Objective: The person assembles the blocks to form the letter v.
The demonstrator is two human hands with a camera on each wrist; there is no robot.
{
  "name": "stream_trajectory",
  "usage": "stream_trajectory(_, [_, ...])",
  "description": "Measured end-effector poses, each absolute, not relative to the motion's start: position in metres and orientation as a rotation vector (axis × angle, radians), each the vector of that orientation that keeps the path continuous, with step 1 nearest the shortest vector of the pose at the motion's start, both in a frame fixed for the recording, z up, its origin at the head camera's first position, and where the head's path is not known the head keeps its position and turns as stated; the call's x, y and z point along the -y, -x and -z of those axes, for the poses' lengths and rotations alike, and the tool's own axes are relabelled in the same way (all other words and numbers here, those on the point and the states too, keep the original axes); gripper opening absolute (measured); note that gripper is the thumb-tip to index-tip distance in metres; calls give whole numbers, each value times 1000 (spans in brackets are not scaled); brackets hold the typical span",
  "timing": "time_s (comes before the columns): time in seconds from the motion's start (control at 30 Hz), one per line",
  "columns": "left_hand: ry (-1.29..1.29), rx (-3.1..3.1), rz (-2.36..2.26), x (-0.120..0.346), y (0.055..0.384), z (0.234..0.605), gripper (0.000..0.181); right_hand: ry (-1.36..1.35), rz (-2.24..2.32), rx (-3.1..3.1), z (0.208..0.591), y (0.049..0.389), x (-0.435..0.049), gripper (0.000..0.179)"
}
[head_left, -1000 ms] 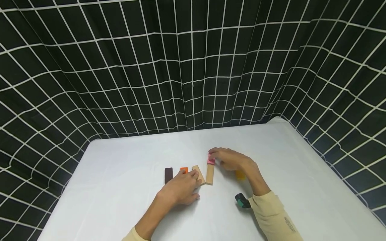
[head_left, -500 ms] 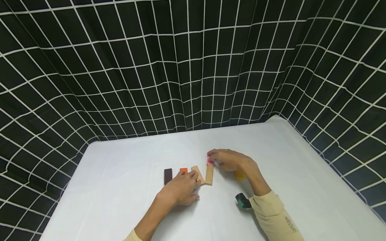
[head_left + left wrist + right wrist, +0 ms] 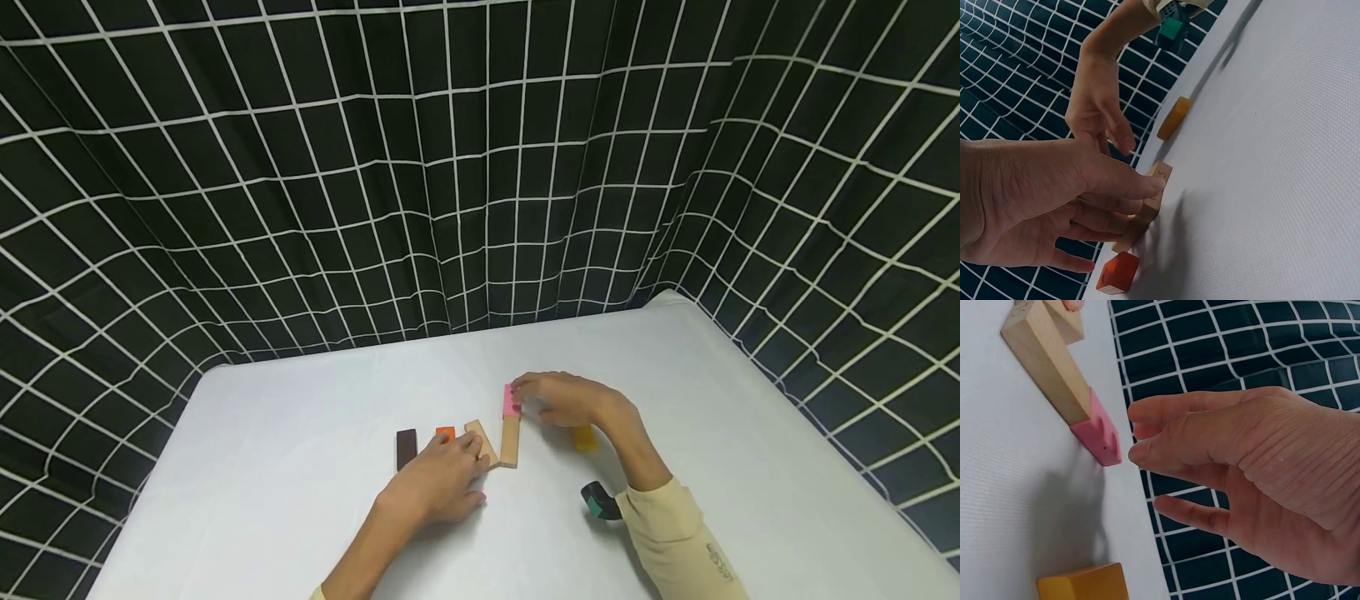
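My left hand (image 3: 435,482) reaches over the middle blocks, with loosely spread fingers touching a slanted plain wooden block (image 3: 480,440). Beside it lies an orange block (image 3: 446,433), partly covered by that hand in the head view. A second plain wooden block (image 3: 509,443) runs lengthwise, its far end against a pink block (image 3: 1096,434). Close over the pink block is my right hand (image 3: 566,400); in the right wrist view its relaxed fingers are slightly apart from it and hold nothing. The near ends of the two wooden blocks meet or nearly meet.
A dark brown block (image 3: 407,448) lies left of the orange one. The yellow block (image 3: 1085,584) sits to the right, partly behind the right hand in the head view. A black wrist-worn device (image 3: 600,502) juts from the right sleeve. Dark gridded cloth (image 3: 450,167) rises behind the white table (image 3: 300,417).
My right fingers have drawn back from the pink block, and more of it shows. My left hand stays at the slanted wooden block. The head view has shifted slightly.
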State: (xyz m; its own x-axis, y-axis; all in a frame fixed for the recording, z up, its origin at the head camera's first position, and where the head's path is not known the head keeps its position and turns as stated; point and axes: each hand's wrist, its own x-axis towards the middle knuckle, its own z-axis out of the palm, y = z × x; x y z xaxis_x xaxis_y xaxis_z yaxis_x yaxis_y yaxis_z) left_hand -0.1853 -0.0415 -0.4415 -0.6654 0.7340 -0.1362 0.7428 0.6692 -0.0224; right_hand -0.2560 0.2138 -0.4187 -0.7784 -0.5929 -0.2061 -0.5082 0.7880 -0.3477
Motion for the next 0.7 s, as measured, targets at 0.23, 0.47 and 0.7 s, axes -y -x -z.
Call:
stream_trajectory(0.23, [-1214,-2769,97,47,183,444,46,741,395,-2699,409,249,-215,46])
stream_trajectory(0.47, [-1235,-2802,120,46,184,445,44,634,361,-2757,398,244,-232,39])
stream_trajectory(0.7, [-1260,-2809,166,42,187,441,43,528,389,-2727,390,239,-246,41])
